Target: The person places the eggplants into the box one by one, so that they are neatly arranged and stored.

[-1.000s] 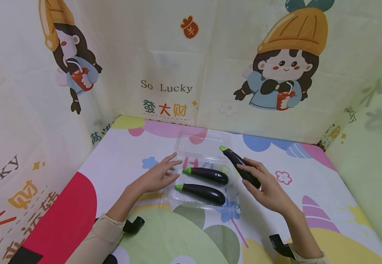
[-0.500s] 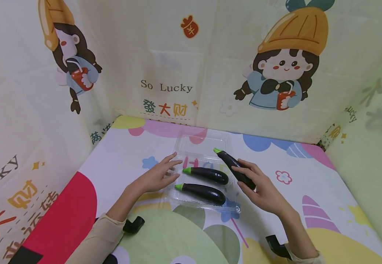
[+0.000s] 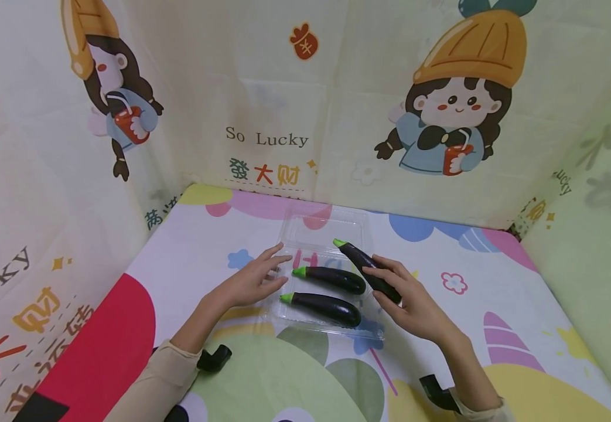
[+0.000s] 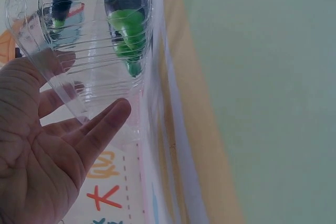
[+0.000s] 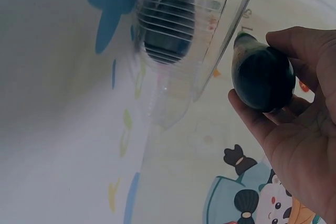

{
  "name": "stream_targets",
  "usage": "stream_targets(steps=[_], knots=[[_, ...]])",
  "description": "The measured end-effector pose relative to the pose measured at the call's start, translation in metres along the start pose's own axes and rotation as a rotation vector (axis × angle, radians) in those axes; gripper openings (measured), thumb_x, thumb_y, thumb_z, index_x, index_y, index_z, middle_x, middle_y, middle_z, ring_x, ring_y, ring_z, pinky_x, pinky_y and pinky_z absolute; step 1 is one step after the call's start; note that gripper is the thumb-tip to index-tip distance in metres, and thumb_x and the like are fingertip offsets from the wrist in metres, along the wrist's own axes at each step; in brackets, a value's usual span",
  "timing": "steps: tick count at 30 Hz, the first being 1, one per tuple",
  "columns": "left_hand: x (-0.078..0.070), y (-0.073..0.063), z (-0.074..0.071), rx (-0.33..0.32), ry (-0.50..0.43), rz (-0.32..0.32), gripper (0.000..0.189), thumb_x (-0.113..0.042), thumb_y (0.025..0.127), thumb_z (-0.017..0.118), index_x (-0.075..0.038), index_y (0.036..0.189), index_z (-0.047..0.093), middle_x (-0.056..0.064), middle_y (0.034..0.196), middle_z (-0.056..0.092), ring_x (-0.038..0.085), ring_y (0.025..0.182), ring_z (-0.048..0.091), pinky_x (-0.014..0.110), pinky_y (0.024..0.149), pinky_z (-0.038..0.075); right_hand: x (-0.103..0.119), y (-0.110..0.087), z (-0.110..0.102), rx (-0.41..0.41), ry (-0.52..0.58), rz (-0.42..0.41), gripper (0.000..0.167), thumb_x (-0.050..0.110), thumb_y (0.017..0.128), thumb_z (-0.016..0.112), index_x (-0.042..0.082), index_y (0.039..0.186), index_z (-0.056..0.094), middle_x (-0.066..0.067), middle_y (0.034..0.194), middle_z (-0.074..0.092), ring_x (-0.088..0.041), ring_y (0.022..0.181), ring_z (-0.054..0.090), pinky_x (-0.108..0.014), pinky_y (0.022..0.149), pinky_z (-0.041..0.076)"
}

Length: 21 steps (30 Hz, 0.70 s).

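A clear plastic clamshell box (image 3: 273,316) stands in the middle of the table with its lid (image 3: 331,228) folded back. Two dark eggplants with green stems lie in it: a far eggplant (image 3: 331,279) and a near eggplant (image 3: 323,309). My right hand (image 3: 408,299) grips a third eggplant (image 3: 363,264) by its thick end, tilted over the box's right side, green tip pointing away and left. The right wrist view shows this eggplant (image 5: 264,77) between thumb and fingers, apart from the box wall. My left hand (image 3: 255,281) rests its straight fingers against the box's left side.
A colourful printed cloth covers the table (image 3: 178,264). Printed curtain walls (image 3: 268,88) rise behind it and at both sides. Black wrist mounts (image 3: 214,358) sit at both sleeves.
My right hand has carried its eggplant leftward and slightly nearer, from beyond the box's right edge to over it. The left hand and the box have stayed put.
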<state>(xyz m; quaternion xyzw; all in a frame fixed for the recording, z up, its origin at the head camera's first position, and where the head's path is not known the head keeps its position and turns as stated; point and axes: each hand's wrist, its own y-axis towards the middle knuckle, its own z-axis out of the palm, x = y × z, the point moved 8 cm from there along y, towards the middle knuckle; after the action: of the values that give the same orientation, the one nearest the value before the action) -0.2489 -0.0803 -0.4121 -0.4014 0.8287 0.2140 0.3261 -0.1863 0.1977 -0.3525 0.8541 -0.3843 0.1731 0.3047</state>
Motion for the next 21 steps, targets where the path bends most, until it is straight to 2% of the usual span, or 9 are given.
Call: stream_targets(steps=[8,13,17,21], knots=[[0.0,0.0,0.0,0.0,-0.005,-0.001,0.058,-0.024,0.104,0.062,-0.006,0.156,0.042,0.018,0.169,0.016,0.035,0.117,0.067,0.049,0.099,0.056,0.005,0.003,0.009,0.026,-0.012,-0.007,0.054,-0.003,0.092,0.069,0.01,0.144,0.058,-0.018,0.155,0.043,-0.034,0.132,0.053,-0.027,0.083,0.058],[0.0,0.0,0.0,0.002,-0.005,0.0,0.058,-0.023,0.104,0.062,-0.006,0.156,0.042,0.019,0.169,0.016,0.036,0.117,0.067,0.05,0.099,0.055,0.007,0.004,0.016,0.05,-0.044,0.008,0.054,0.0,0.093,0.07,0.013,0.144,0.058,-0.012,0.156,0.044,-0.031,0.141,0.046,-0.04,0.1,0.054],[0.0,0.0,0.0,0.001,-0.004,-0.004,0.058,-0.022,0.103,0.062,-0.007,0.156,0.042,0.019,0.169,0.016,0.036,0.117,0.067,0.05,0.099,0.055,0.009,0.005,0.02,0.068,-0.042,0.007,0.054,0.0,0.093,0.07,0.014,0.144,0.058,-0.011,0.157,0.043,-0.03,0.142,0.045,-0.046,0.103,0.052],[0.0,-0.001,0.0,-0.003,-0.008,-0.006,0.058,-0.021,0.103,0.063,-0.007,0.156,0.043,0.019,0.169,0.017,0.036,0.117,0.067,0.049,0.099,0.055,0.011,0.006,0.024,0.081,-0.039,-0.002,0.054,-0.001,0.092,0.071,0.013,0.143,0.059,-0.011,0.157,0.043,-0.03,0.143,0.044,-0.045,0.103,0.052]])
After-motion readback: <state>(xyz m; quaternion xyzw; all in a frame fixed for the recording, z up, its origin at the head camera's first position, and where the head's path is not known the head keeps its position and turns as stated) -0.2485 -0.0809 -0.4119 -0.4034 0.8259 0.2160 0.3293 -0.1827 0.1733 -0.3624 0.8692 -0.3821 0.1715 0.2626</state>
